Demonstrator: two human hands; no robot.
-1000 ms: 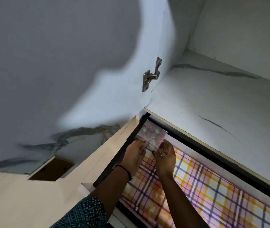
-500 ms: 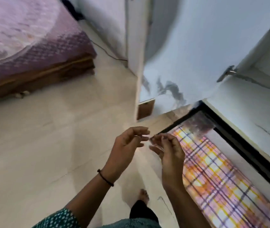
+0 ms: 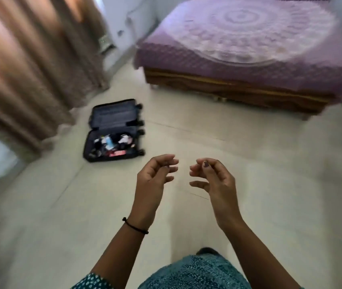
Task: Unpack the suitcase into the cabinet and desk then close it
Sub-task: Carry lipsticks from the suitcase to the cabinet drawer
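Left hand point(image 3: 152, 180) and right hand point(image 3: 213, 180) hover empty, fingers loosely curled, slightly apart. Beyond, on the pale tiled floor point(image 3: 259, 163), stands a wooden bed with purple patterned cover point(image 3: 249, 42). Near the beige pleated curtain point(image 3: 30, 59), the dark wheeled suitcase point(image 3: 113, 115) lies open, small items point(image 3: 111, 142) inside.

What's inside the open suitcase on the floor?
The suitcase lies open; its near half holds a jumble of small items, white, blue and one red pack. Blur hides what they are, and anything beneath them is covered.
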